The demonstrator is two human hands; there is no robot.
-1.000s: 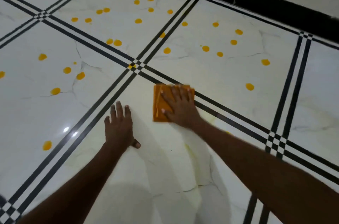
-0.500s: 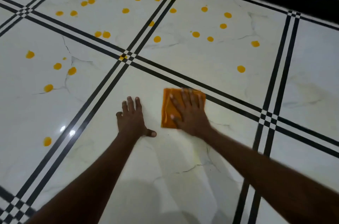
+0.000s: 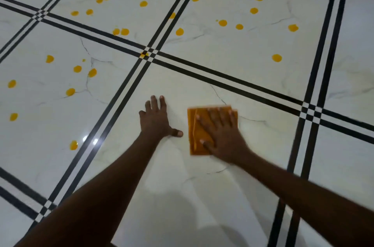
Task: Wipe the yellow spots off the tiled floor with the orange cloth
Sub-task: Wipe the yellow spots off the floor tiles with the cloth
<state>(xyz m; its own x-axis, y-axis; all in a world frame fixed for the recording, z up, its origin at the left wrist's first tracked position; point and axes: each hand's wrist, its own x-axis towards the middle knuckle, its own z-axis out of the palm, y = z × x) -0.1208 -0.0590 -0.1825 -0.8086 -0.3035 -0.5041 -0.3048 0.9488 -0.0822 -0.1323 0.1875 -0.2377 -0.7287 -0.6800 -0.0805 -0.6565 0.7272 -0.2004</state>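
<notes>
since a second ago the right hand (image 3: 222,135) is sliding the folded orange cloth (image 3: 199,135) nearer on the tiled floor (image 3: 242,60), palm flat and fingers spread on it, left hand (image 3: 156,120) open beside it, yellow spots (image 3: 276,58) sitting farther off.

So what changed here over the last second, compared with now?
The right hand, pressed flat on the folded orange cloth, slid it back off the black tile border toward the person, onto the near white tile. Nothing was grasped or released. The left hand stays braced on the floor; the yellow spots ahead remain unwiped.
</notes>
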